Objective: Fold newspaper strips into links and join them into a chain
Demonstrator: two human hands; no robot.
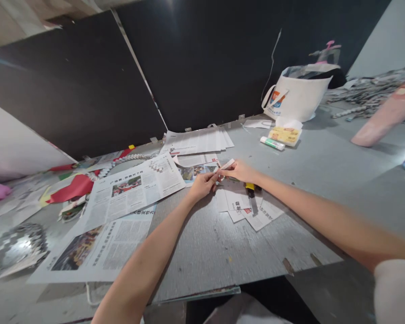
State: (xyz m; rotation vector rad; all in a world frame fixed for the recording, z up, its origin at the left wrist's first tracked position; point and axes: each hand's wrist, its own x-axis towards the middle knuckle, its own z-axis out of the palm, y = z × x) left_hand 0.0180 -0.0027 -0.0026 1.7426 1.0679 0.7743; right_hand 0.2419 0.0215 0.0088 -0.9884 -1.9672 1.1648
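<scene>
My left hand (203, 185) and my right hand (240, 172) meet over the grey table, both closed. Between their fingertips is a small folded paper strip (228, 164), pale with a slim, narrow shape. My right hand pinches its upper end, while my left fingers press on the lower part and partly hide it. Just below my right wrist lies a yellow and black utility knife (250, 191), on top of several cut newspaper pieces (234, 201). Left of my left hand are larger newspaper sheets (135, 184).
A stack of paper sheets (195, 141) lies against the dark panel. At the right are a glue stick (272, 143), a yellow packet (285, 135), a white bag (299, 96) and a pink bottle (381, 117). Red paper (72, 189) and a woven paper chain (124, 162) lie left.
</scene>
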